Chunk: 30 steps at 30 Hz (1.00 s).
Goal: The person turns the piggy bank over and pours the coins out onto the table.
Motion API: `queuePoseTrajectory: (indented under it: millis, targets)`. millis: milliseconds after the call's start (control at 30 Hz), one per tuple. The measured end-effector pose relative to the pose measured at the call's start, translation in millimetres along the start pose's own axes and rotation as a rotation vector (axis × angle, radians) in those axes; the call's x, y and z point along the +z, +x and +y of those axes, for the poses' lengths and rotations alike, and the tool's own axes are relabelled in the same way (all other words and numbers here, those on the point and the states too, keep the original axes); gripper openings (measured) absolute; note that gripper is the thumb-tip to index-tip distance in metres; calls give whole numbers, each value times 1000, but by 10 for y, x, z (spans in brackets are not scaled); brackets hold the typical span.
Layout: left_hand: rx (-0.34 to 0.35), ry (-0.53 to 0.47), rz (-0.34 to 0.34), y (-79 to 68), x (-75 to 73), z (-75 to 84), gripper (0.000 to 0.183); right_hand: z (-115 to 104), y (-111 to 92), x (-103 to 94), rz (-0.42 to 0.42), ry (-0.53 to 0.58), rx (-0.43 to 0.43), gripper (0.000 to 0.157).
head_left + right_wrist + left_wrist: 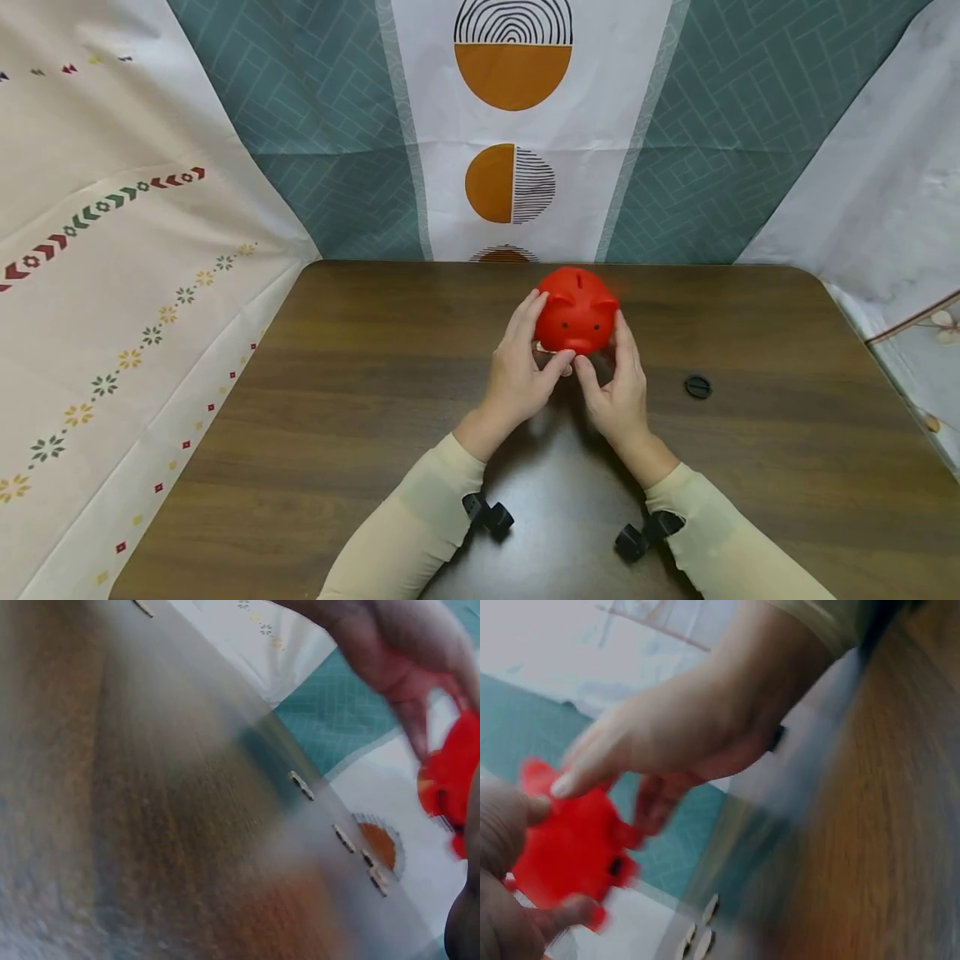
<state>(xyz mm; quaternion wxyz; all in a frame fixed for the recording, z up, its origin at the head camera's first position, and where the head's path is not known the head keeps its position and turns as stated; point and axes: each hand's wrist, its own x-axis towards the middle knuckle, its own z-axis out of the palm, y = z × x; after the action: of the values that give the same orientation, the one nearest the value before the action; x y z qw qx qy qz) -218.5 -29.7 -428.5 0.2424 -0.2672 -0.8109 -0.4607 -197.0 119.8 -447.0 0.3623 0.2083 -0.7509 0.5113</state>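
Observation:
A red piggy bank (pixel 576 312) is held up between both hands near the far edge of the table, its snout toward me and the slot on its back showing. My left hand (pixel 517 375) grips its left side, and my right hand (pixel 621 387) grips its right side. The two thumbs come close together below the snout. In the left wrist view the piggy bank (pixel 570 851) is blurred, with a dark spot on it. Its underside is hidden in the head view.
A round black plug (pixel 697 386) lies on the wooden table (pixel 360 467) to the right of my right hand. Several small flat discs, like coins (pixel 343 838), lie on the table in the wrist views. Patterned cloth (pixel 337 125) hangs behind the far edge.

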Motion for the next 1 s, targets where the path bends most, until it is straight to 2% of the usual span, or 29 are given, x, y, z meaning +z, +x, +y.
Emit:
queuePoseTrajectory:
  millis: [67,133,233,333,433,600,667,733,833,900,1000]
  targets:
    - [-112,23,-31,-4,-6,-19,74,98,-48,7,-52,-39,48,72]
    - [-169,37,-56,-8,-13,-30,75,215,-96,18,-77,-51,82,74]
    - [-175,38,-72,1,-13,-33,75,351,-139,33,-84,-71,129,78]
    - [-154,39,-76,-1,-9,-42,74,348,-132,36,-75,-92,150,78]
    - [-91,55,-63,-11,-4,-62,73,241,-88,31,-39,-71,104,75]
    - [176,-6,10,-6,-10,-61,73,111,-10,35,70,43,-56,71]
    - [227,-31,16,3,-9,-65,73,175,-15,44,74,60,-74,74]
    - [170,-36,-2,1,-7,-83,72,257,-38,50,43,34,-32,78]
    - [-34,-20,-67,-21,0,-131,72,364,-95,43,-46,-44,78,83]
    - [-141,-13,-108,-30,-1,-154,73,408,-126,37,-82,-78,131,87]
    - [-183,-19,-128,-15,-12,-152,73,427,-130,28,-93,-72,159,87]
